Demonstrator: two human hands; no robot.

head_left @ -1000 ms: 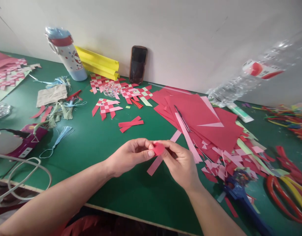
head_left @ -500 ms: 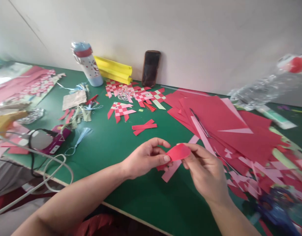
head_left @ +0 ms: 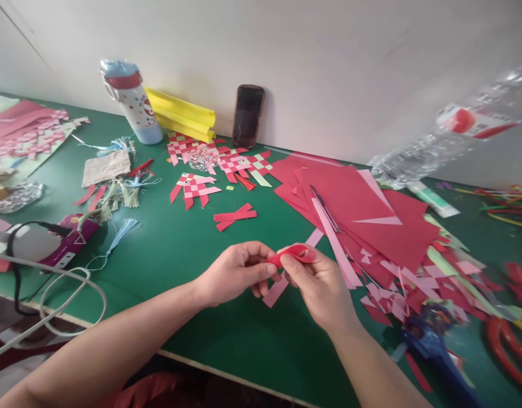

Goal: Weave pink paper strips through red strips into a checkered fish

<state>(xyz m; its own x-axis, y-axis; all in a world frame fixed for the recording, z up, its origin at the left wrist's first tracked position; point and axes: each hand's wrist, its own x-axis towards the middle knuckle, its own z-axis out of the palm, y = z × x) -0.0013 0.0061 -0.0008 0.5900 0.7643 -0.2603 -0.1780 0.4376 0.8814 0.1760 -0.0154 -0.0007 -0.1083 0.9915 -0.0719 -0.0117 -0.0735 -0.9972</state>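
Between my two hands is a red paper strip (head_left: 293, 253), bent into a narrow loop above the table. My left hand (head_left: 239, 272) pinches its left end between thumb and fingers. At the looped end, my right hand (head_left: 318, 280) has its thumb pressed on the paper. Under the hands lies a pink paper strip (head_left: 277, 290), partly covered by them. Just beyond, two crossed red strips (head_left: 235, 216) rest on the green table (head_left: 188, 238). Woven red-and-pink paper pieces (head_left: 195, 188) lie farther back.
Red paper sheets (head_left: 346, 198) and pink scraps (head_left: 397, 297) spread on the right, near a blue-handled tool (head_left: 435, 345) and red-handled scissors (head_left: 505, 348). A phone (head_left: 248, 116) leans on the wall. A water bottle (head_left: 133, 105), tassels (head_left: 120, 235) and a white cable (head_left: 69, 272) are left.
The red strip has gone from a broad, rounded fold to a narrower loop as my right hand turned over it. The view has shifted right, bringing red-handled scissors into sight.
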